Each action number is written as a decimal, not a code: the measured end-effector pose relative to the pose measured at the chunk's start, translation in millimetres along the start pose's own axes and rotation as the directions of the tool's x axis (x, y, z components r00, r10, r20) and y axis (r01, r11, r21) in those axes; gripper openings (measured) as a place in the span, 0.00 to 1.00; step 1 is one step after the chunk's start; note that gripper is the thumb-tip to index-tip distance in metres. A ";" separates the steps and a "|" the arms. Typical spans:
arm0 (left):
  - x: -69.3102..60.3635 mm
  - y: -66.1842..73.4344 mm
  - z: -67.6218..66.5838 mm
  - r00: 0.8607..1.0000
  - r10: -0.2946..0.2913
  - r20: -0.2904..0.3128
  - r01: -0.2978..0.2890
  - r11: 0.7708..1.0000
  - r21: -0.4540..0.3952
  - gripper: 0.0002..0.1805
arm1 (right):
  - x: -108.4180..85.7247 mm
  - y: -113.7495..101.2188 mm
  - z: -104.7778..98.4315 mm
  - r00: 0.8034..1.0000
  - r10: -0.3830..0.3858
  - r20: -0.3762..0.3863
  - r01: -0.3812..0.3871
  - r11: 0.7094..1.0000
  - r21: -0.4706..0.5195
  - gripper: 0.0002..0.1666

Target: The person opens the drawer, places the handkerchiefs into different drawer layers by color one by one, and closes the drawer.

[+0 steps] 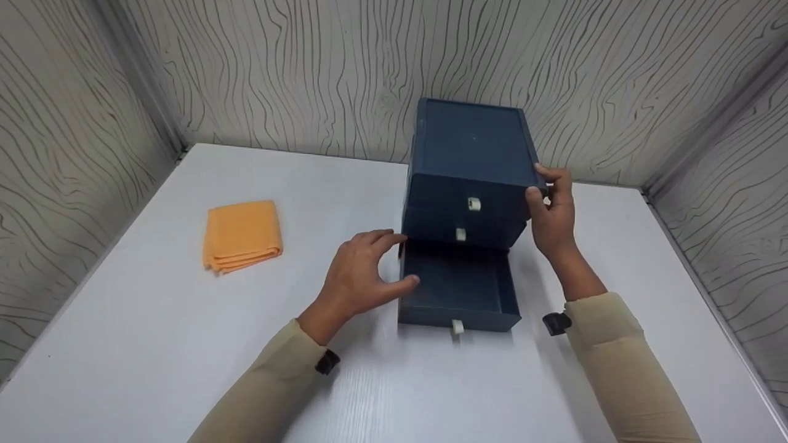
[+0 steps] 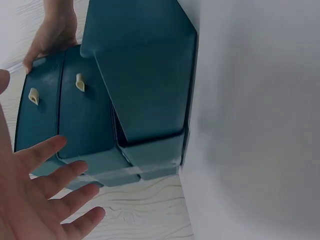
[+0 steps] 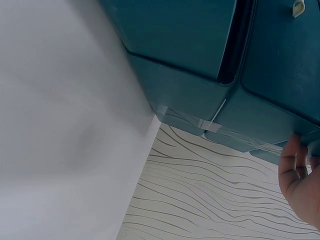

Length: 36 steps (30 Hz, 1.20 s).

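Observation:
A dark blue drawer cabinet (image 1: 477, 141) with several stacked levels stands near the back wall, right of the middle. Its bottom drawer (image 1: 455, 280) is pulled out and looks bare inside; the two drawers above it are closed. Small pale pull tabs (image 1: 473, 204) stick out of the fronts. My right hand (image 1: 554, 212) holds the cabinet's upper right front corner, thumb at the front, other fingers bent along the side and top. Beside the open drawer's left wall is my left hand (image 1: 363, 274), fingers spread and holding nothing. The left wrist view shows that palm (image 2: 35, 200) facing the cabinet.
A folded orange cloth (image 1: 243, 237) lies on the white table (image 1: 154, 344), left of the cabinet. Wood-grain patterned panels (image 1: 295, 74) enclose the table at the back and both sides. Clear tape (image 3: 210, 125) runs along the cabinet's side.

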<state>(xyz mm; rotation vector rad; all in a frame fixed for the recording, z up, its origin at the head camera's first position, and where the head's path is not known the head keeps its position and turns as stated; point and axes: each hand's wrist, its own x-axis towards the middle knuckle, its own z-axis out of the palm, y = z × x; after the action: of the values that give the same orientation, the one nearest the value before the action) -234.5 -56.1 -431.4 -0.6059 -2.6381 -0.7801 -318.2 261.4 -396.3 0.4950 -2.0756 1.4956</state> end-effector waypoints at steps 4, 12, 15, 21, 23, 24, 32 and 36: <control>3.2 -13.2 -2.6 0.999 -0.035 -0.020 0.036 0.999 0.027 0.35 | -1.6 0.1 -0.8 1.000 0.004 -0.002 -0.004 1.000 0.018 0.27; 8.0 -55.0 -16.1 0.977 -0.210 -0.047 0.207 0.976 -0.062 0.32 | -1.7 1.0 -1.6 1.000 -0.003 -0.013 0.003 0.999 0.034 0.27; 8.5 -69.5 -22.5 0.959 -0.280 -0.047 0.277 0.959 -0.067 0.33 | -1.6 -0.4 -1.5 1.000 0.011 -0.008 -0.011 0.999 0.053 0.26; 5.7 -91.8 -31.6 0.939 -0.339 -0.051 0.339 0.941 -0.005 0.34 | -1.7 -1.4 -1.3 1.000 0.030 -0.002 -0.030 0.999 0.043 0.27; 3.1 -98.3 -33.9 0.936 -0.349 -0.052 0.351 0.936 0.023 0.34 | -1.4 -0.8 -0.8 0.999 0.038 -0.002 -0.038 0.999 0.038 0.27; 1.5 -101.7 -35.0 0.933 -0.356 -0.050 0.358 0.933 0.032 0.35 | -1.3 -0.4 -0.4 0.999 0.042 -0.002 -0.042 0.998 0.039 0.28; -7.8 -128.8 -48.7 0.894 -0.448 -0.014 0.448 0.892 0.051 0.39 | -1.2 0.3 0.3 1.000 0.005 0.001 -0.005 1.000 0.020 0.27; -8.8 -139.2 -54.9 0.869 -0.494 0.035 0.493 0.869 0.028 0.42 | -0.9 -1.9 -0.1 1.000 -0.021 0.001 0.021 0.999 0.024 0.27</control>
<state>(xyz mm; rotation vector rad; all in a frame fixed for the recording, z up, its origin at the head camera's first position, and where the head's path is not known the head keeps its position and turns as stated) -283.9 -196.1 -452.0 0.0808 -2.8695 -0.8805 -316.4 260.9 -395.4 0.5253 -2.0492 1.5106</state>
